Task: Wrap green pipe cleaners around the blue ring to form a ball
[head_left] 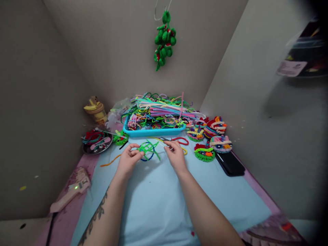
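Observation:
My left hand (pixel 130 158) is closed, pinching the left edge of a dark blue pipe-cleaner ring (pixel 153 156) with bright green pipe-cleaner pieces (pixel 148 147) crossing over it. The piece is held a little above the light blue cloth. To its right, my right hand (pixel 175 155) is closed with thumb and fingertips together around a thin pale strip (pixel 161 144) that points toward the ring. What exactly that strip is cannot be made out. Just beyond the right fingers lie a red pipe-cleaner loop (pixel 182 139) and a yellow one (pixel 185 150).
A blue tray (pixel 155 132) heaped with pipe cleaners stands at the back. Several finished pipe-cleaner pieces (pixel 204 152) and a black phone (pixel 230 164) sit right. At left are a metal plate (pixel 96 150), a green figure (pixel 120 138) and a pink glue gun (pixel 73 193).

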Tool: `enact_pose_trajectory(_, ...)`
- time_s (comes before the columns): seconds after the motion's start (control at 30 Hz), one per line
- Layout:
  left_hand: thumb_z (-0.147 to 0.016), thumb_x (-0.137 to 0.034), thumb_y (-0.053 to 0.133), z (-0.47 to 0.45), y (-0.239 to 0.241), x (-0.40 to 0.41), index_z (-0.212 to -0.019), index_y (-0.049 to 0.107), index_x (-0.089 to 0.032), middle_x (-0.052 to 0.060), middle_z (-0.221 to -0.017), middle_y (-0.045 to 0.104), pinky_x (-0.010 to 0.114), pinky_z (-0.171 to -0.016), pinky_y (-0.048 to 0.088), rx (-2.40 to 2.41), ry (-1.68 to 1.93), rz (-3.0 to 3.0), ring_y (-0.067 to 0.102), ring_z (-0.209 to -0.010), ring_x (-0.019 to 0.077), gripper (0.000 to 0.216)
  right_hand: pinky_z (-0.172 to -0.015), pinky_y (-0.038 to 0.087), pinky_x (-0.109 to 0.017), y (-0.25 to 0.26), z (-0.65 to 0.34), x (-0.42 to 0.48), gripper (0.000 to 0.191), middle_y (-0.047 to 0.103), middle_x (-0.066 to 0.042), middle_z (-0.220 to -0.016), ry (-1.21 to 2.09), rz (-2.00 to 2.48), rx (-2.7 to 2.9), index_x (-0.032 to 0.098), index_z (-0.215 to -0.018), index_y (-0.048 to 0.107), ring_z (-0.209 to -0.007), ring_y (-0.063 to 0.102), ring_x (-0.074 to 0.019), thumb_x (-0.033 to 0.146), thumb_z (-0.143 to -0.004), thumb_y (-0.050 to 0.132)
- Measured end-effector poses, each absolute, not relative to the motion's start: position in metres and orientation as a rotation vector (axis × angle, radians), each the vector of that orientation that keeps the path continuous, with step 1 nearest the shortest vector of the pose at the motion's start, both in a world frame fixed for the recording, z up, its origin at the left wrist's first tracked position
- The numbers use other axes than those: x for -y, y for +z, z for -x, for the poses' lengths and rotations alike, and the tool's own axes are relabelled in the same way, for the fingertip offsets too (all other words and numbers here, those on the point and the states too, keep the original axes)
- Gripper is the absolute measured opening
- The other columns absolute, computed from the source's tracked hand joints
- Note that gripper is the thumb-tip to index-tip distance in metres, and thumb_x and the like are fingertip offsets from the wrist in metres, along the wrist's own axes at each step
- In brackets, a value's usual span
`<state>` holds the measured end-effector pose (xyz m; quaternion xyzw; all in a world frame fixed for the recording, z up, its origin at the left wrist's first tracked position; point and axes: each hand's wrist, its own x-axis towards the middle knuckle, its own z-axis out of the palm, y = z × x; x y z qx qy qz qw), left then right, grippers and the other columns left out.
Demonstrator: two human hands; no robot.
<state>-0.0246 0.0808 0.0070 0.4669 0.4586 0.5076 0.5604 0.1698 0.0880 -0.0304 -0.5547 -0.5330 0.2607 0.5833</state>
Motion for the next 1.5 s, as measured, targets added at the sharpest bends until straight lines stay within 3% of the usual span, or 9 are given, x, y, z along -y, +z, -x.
enact_pose_trajectory(0.17, -0.059, -0.028, 0.073, 0.026, 0.009, -0.078, -0.087, 0.046, -0.020, -0.011, -0.048, 0.042, 0.017, -0.044, 0.020, -1.008, 1.150, -1.055, 0.033, -0.039, 0.0034, 0.039, -0.059, 0.044, -0.027, -0.036, -0.155, -0.088, 0.020, 0.059, -0.002, -0.077, 0.835, 1.204, 1.288, 0.020, -0.089, 0.066, -0.064, 0.052, -0.0143, 0.025, -0.071, 0.058)
enact_pose_trajectory(0.37, -0.060, -0.028, 0.072, 0.027, 0.012, -0.076, -0.087, 0.043, -0.022, -0.011, -0.048, 0.044, 0.017, -0.044, 0.019, -0.967, 1.094, -1.054, 0.034, -0.039, 0.0037, 0.040, -0.056, 0.041, -0.023, -0.034, -0.152, -0.087, 0.008, 0.056, 0.001, -0.069, 0.938, 1.161, 1.246, 0.019, -0.065, 0.059, -0.062, 0.050, -0.0130, 0.025, -0.069, 0.057)
enact_pose_trajectory(0.57, -0.062, -0.029, 0.071, 0.027, 0.009, -0.080, -0.087, 0.044, -0.020, -0.009, -0.052, 0.050, 0.017, -0.048, 0.025, -1.094, 1.091, -1.155, 0.043, -0.045, 0.0059, 0.038, -0.059, 0.041, -0.024, -0.029, -0.158, -0.084, 0.011, 0.054, 0.001, -0.069, 0.888, 1.167, 1.097, 0.020, -0.076, 0.053, -0.064, 0.050, -0.0131, 0.030, -0.075, 0.052)
enact_pose_trajectory(0.8, -0.060, -0.031, 0.071, 0.026, 0.005, -0.081, -0.086, 0.045, -0.020, -0.007, -0.054, 0.053, 0.018, -0.049, 0.030, -1.213, 1.068, -1.212, 0.048, -0.048, 0.0084, 0.038, -0.056, 0.040, -0.023, -0.019, -0.154, -0.077, 0.017, 0.054, 0.002, -0.065, 1.040, 1.016, 1.044, 0.020, -0.073, 0.046, -0.057, 0.049, -0.0110, 0.035, -0.078, 0.052)
enact_pose_trajectory(1.17, -0.065, -0.030, 0.068, 0.027, 0.004, -0.077, -0.091, 0.042, -0.021, -0.007, -0.057, 0.053, 0.017, -0.047, 0.028, -1.058, 0.867, -1.328, 0.045, -0.047, 0.0069, 0.037, -0.039, 0.032, -0.018, -0.027, -0.152, -0.083, 0.017, 0.053, 0.005, -0.054, 1.377, 1.030, 0.818, 0.018, -0.065, 0.048, -0.041, 0.043, -0.0067, 0.032, -0.067, 0.058)
enact_pose_trajectory(1.5, -0.071, -0.026, 0.062, 0.025, 0.004, -0.075, -0.091, 0.041, -0.020, -0.006, -0.062, 0.051, 0.018, -0.050, 0.029, -1.035, 0.818, -1.527, 0.043, -0.051, 0.0066, 0.029, -0.031, 0.026, -0.016, -0.022, -0.148, -0.079, 0.018, 0.053, 0.006, -0.048, 1.393, 1.113, 0.676, 0.019, -0.066, 0.047, -0.035, 0.042, -0.0063, 0.034, -0.062, 0.057)
